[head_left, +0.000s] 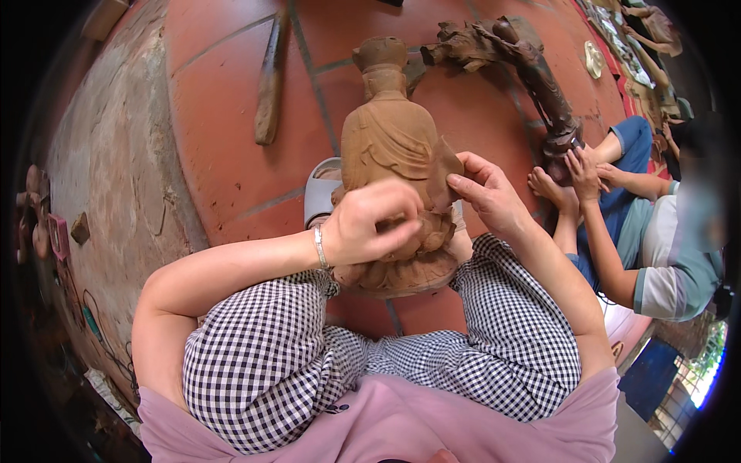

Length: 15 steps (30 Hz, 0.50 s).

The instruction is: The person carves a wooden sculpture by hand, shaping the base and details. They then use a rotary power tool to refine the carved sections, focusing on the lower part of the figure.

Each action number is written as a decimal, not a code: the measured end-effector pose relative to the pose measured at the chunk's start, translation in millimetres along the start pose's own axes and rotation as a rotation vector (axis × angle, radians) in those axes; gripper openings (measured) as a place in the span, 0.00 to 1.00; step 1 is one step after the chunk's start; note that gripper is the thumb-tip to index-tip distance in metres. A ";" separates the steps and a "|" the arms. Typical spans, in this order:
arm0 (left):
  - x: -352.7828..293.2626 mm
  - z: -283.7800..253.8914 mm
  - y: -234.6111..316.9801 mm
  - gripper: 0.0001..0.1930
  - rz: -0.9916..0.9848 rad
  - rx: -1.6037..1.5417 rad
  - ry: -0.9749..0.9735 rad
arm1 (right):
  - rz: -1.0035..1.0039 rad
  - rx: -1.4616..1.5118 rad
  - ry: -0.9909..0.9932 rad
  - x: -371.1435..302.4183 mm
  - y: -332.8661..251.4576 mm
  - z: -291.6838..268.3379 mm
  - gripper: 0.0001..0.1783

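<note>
A carved wooden statue [388, 127] of a seated, robed figure is between my feet, its head pointing away from me and its petalled base towards me. Whether it lies flat or leans, I cannot tell. My right hand [492, 194] pinches a brown sheet [443, 171] that looks like sandpaper, against the statue's right side. Over the lower part of the statue, my left hand [373, 221] is curled closed and blurred by motion. Its fingers hide what they hold, if anything.
On the red tiled floor [224, 116], a wooden-handled tool [272, 81] lies at the far left. At right, a co-worker's hands [584, 174] are at a dark, twisted wood carving [544, 81]. A rough grey slab [116, 147] borders the left.
</note>
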<state>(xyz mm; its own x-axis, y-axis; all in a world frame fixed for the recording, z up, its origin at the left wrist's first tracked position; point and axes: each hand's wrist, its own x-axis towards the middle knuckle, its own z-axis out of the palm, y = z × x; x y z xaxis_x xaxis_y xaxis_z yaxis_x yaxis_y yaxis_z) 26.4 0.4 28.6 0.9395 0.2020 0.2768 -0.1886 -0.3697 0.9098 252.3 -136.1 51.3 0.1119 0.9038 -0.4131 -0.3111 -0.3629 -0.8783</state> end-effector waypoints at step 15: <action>20.3 2.8 18.6 0.23 -0.667 -0.743 0.152 | 0.128 0.181 -0.055 -4.9 -3.3 3.7 0.17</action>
<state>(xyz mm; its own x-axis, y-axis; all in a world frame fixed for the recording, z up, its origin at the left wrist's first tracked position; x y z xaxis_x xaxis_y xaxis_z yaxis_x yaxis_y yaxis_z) 42.9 -4.9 50.3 0.8813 0.2939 -0.3699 0.1832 0.5090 0.8410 249.3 -138.5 57.1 0.0104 0.8661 -0.4998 -0.4839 -0.4330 -0.7605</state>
